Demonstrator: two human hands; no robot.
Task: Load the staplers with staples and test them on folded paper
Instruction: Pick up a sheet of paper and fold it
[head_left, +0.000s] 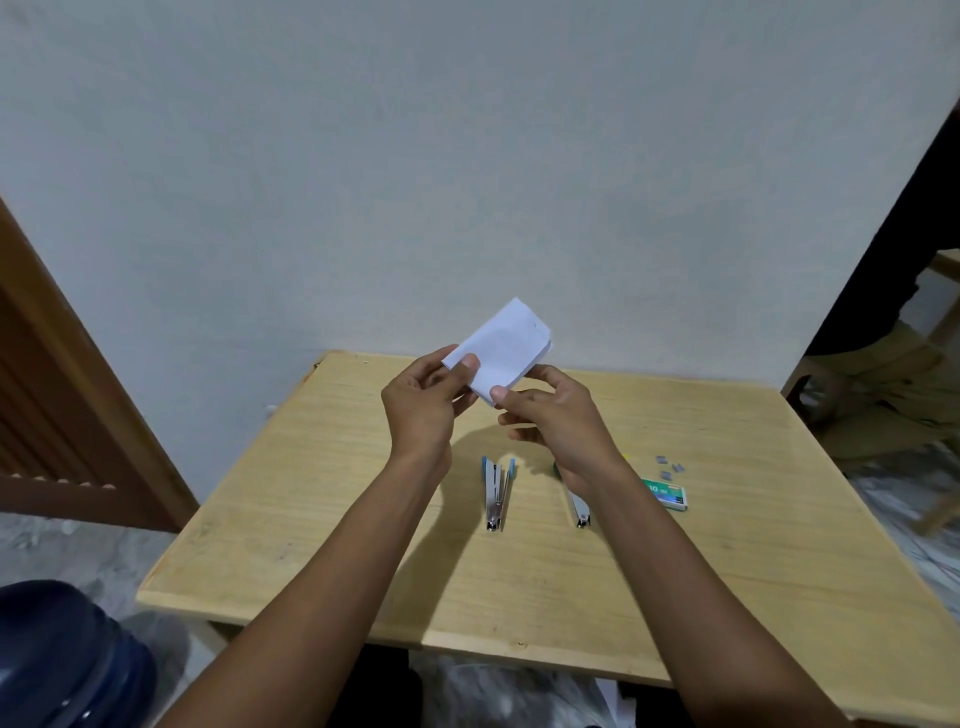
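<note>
Both hands up off the table: left hand (423, 402) and right hand (558, 415) pinch the folded paper (501, 351), thumbs clamped on its near edge. Blue stapler (496, 493) lies below the fingers, long axis toward the person, roughly midway between both hands.

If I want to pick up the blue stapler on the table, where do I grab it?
Both hands are busy with the folded paper, so free one first. The blue stapler lies gaping open in a narrow V, blue ends pointing away from you. Probably best to come straight down and pinch both arms together across the middle, from the sides, away from the metal tip nearest you.
</note>
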